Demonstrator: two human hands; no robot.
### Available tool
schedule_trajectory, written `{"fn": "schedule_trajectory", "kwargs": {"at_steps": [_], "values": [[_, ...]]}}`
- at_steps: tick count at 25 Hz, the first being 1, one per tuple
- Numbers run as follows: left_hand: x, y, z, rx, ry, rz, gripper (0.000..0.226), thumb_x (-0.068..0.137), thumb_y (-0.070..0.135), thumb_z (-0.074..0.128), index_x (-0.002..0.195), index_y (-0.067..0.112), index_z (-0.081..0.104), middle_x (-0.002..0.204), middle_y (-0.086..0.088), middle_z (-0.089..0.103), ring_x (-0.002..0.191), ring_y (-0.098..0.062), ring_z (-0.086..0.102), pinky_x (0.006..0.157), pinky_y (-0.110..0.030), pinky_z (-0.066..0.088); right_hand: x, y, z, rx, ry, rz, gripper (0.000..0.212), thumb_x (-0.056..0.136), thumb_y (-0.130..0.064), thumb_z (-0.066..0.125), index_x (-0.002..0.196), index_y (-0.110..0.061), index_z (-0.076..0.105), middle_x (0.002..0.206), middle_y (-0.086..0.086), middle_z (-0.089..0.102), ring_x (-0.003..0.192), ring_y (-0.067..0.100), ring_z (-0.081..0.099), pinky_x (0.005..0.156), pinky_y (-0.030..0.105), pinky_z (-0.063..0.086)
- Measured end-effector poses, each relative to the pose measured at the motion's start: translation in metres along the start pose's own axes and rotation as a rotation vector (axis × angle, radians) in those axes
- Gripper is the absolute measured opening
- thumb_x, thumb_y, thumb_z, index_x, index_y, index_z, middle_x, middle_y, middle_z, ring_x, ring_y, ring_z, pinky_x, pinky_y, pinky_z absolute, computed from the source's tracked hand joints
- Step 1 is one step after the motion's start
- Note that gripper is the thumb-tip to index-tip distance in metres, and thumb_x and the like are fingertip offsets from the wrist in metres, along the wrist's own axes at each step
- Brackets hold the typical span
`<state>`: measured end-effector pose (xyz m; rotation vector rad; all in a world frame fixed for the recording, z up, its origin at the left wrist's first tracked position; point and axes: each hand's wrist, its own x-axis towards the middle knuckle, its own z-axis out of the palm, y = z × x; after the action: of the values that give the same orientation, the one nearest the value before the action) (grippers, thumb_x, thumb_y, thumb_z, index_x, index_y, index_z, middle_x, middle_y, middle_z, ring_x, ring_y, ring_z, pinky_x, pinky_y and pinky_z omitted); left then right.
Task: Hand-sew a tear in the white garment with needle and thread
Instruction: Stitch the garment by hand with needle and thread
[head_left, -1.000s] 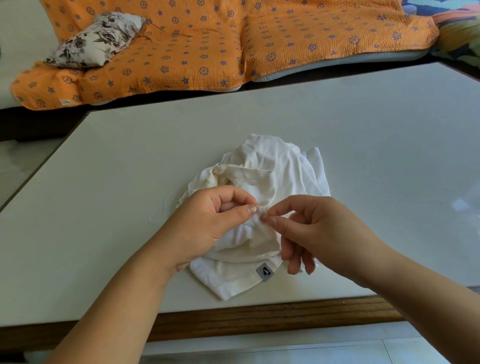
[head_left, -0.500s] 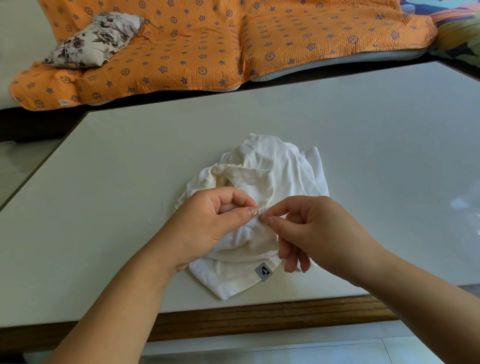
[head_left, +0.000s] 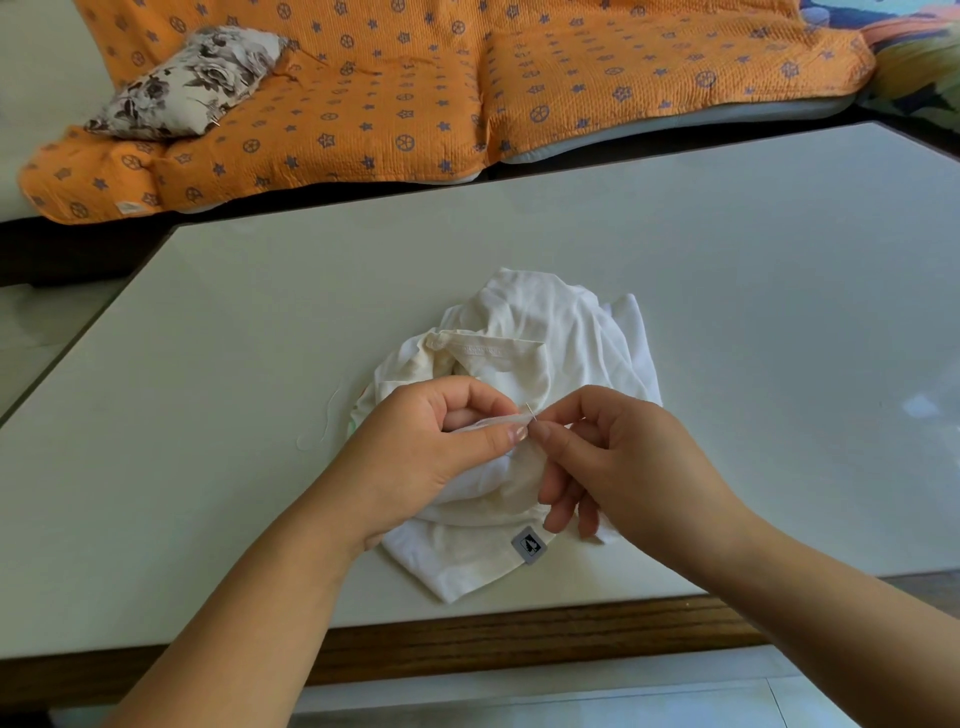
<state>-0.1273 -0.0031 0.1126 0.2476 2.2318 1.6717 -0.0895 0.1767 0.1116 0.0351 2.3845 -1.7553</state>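
White garment (head_left: 524, 332), head view: it lies bunched on the pale table (head_left: 260, 364), close to the near wooden edge and directly under your hands. The cloth is soft and heavily creased. A stitched hem band shows across its upper middle, and a small grey label (head_left: 529, 544) sits at the lower fold. The tear itself cannot be made out; your fingers cover the working spot.

Your left hand (head_left: 426, 447) is curled and pinches a raised fold of the cloth between thumb and forefinger. Your right hand (head_left: 623, 467) pinches the needle (head_left: 530, 411) between thumb and forefinger, with its other fingers hanging loosely curled. A short metal tip shows just above the fold, where the two hands meet.

Assessment: a stitch is in hand, with the needle at or in the pinched fold. The next move calls for drawing the needle clear while the left hand keeps the fold taut and its fingertips out of the point's way.

A thin pale strand, probably thread (head_left: 324, 421), trails on the table left of the cloth. Beyond the table lie an orange quilt (head_left: 415, 93) and a floral cushion (head_left: 192, 83).
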Motion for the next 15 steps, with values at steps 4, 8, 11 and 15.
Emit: {"fn": "schedule_trajectory", "kwargs": {"at_steps": [4, 8, 11, 15], "values": [[0.000, -0.001, 0.003, 0.058, -0.014, -0.007, 0.023, 0.085, 0.022, 0.073, 0.108, 0.025, 0.074, 0.103, 0.010, 0.076, 0.106, -0.001, 0.067, 0.100, -0.027, 0.047, 0.000, -0.001, 0.001, 0.083, -0.025, 0.034, 0.013, 0.100, -0.019, 0.055, 0.093, -0.008, 0.059, 0.063, 0.008, 0.071, 0.049, 0.018, 0.067, 0.045, 0.020, 0.048], [-0.002, 0.001, 0.008, 0.220, 0.036, 0.056, 0.019, 0.088, 0.019, 0.070, 0.099, 0.034, 0.076, 0.095, 0.025, 0.074, 0.096, 0.013, 0.064, 0.084, -0.006, 0.045, 0.004, -0.003, -0.001, 0.227, -0.043, 0.086, 0.013, 0.098, -0.017, 0.058, 0.103, -0.006, 0.054, 0.071, 0.014, 0.074, 0.062, 0.029, 0.073, 0.055, 0.030, 0.058], [-0.002, 0.000, 0.010, 0.263, 0.056, 0.072, 0.023, 0.088, 0.017, 0.070, 0.093, 0.039, 0.074, 0.092, 0.031, 0.071, 0.092, 0.016, 0.063, 0.078, 0.000, 0.042, 0.007, -0.003, -0.004, 0.265, -0.074, 0.103, 0.010, 0.099, -0.014, 0.056, 0.106, -0.007, 0.059, 0.075, 0.015, 0.075, 0.069, 0.031, 0.074, 0.064, 0.035, 0.062], [0.000, -0.001, 0.011, 0.271, 0.036, 0.077, 0.019, 0.088, 0.018, 0.070, 0.095, 0.035, 0.076, 0.093, 0.025, 0.073, 0.094, 0.013, 0.064, 0.082, -0.002, 0.043, 0.007, -0.006, -0.005, 0.178, -0.045, 0.090, 0.012, 0.101, -0.018, 0.053, 0.099, -0.008, 0.060, 0.072, 0.012, 0.074, 0.065, 0.029, 0.073, 0.056, 0.033, 0.060]]}}
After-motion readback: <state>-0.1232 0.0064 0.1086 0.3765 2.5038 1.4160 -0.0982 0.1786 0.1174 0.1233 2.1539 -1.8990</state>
